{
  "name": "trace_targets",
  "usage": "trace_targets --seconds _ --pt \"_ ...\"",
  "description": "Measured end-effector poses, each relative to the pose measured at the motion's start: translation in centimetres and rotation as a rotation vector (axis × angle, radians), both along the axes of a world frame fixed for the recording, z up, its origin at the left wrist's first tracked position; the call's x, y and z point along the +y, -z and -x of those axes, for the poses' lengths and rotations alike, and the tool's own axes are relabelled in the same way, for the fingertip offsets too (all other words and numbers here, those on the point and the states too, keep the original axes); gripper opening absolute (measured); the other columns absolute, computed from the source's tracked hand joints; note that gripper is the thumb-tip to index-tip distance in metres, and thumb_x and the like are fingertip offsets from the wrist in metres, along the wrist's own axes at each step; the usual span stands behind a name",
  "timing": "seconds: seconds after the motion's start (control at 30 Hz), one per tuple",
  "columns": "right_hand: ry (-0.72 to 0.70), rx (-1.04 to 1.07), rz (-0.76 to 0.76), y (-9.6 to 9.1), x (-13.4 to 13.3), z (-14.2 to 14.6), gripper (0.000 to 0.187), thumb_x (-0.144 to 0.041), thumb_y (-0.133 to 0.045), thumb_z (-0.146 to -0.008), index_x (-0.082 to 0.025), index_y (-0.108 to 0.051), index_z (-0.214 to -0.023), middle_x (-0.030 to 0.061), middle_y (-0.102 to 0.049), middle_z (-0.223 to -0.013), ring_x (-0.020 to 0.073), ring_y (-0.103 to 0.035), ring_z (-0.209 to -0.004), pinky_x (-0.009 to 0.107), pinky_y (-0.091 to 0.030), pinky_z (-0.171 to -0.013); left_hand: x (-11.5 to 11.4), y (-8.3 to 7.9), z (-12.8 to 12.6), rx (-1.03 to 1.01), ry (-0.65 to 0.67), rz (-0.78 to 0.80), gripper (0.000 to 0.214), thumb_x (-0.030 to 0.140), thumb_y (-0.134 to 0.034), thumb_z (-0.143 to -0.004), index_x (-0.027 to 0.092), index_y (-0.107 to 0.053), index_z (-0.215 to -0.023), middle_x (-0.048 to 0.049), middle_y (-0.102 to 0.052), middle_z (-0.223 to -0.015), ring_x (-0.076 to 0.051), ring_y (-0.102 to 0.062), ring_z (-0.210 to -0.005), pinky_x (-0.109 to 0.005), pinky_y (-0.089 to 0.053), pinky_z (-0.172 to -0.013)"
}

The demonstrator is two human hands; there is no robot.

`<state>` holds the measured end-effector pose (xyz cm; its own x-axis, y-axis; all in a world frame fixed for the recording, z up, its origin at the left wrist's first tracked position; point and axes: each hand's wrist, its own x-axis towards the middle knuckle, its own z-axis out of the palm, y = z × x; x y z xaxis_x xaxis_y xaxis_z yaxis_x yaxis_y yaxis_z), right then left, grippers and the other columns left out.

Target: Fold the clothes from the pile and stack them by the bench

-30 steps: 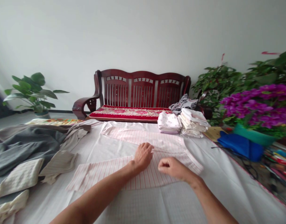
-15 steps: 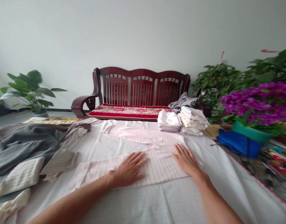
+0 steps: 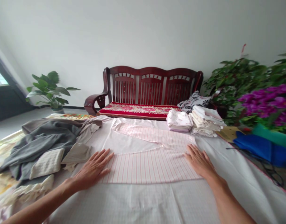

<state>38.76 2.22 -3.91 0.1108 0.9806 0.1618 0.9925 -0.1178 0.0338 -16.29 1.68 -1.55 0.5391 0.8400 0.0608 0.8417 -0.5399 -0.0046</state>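
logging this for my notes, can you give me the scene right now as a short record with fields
garment: striped pants, laid out on a white sheet, legs toward the left
left hand: palm down, fingers spread, at the near leg's left end
right hand: palm down at the waist end
left side: gray clothing, crumpled
far right of sheet: printed folded stack beside a white folded stack
background: wooden bench with red seat cover and patterned cushion
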Motion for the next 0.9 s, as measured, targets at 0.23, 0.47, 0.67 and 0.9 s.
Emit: trace_targets --seconds 0.23,0.47,0.67,0.9 --pt "-0.095 -0.052 -0.199 -1.0 -0.2 2.9 0.059 -0.04 -0.028 -0.097 -0.016 -0.041 -0.15 0.0124 -0.042 -0.156 0.0276 -0.032 -0.147 0.056 -0.018 -0.12 -0.6 0.5 -1.2 -0.088 -0.061 -0.124 0.062 0.052 -0.034 -0.102 0.025 -0.029 -0.157 -0.0098 -0.026 -0.163 -0.031 -0.024 -0.15 -0.05 -0.028 -0.12" --pt "-0.376 0.013 -0.037 -0.5 -0.2 7.1 0.057 -0.043 -0.027 -0.1 -0.025 -0.036 -0.153 0.0055 -0.038 -0.159 0.0228 -0.031 -0.148 0.049 -0.023 -0.12 -0.6 -1.0 -4.1 -0.047 0.224 0.023 0.069 0.058 -0.038 -0.099 0.034 -0.013 -0.159 -0.0045 -0.016 -0.166 -0.032 -0.019 -0.152 -0.05 -0.02 -0.122" --pt "-0.164 0.028 -0.083 0.4 0.4 0.8 0.058 -0.042 -0.032 -0.095 -0.018 -0.048 -0.145 0.0124 -0.045 -0.154 0.0288 -0.04 -0.143 0.054 -0.03 -0.116 2.3 0.2 -0.8 -0.071 0.061 -0.004 0.06 0.056 -0.035 -0.1 0.031 -0.034 -0.155 -0.0052 -0.029 -0.162 -0.029 -0.028 -0.149 -0.048 -0.026 -0.121" --pt "0.041 0.247 -0.255 -1.1 3.1 -3.2 0.052 -0.035 -0.033 -0.092 -0.014 -0.066 -0.125 0.0157 -0.066 -0.13 0.0283 -0.06 -0.121 0.038 -0.045 -0.105 10.7 -0.7 -0.1 -0.461 -0.369 0.012 0.043 0.037 -0.04 -0.099 0.018 -0.065 -0.128 -0.0085 -0.068 -0.131 -0.023 -0.063 -0.12 -0.035 -0.046 -0.105"
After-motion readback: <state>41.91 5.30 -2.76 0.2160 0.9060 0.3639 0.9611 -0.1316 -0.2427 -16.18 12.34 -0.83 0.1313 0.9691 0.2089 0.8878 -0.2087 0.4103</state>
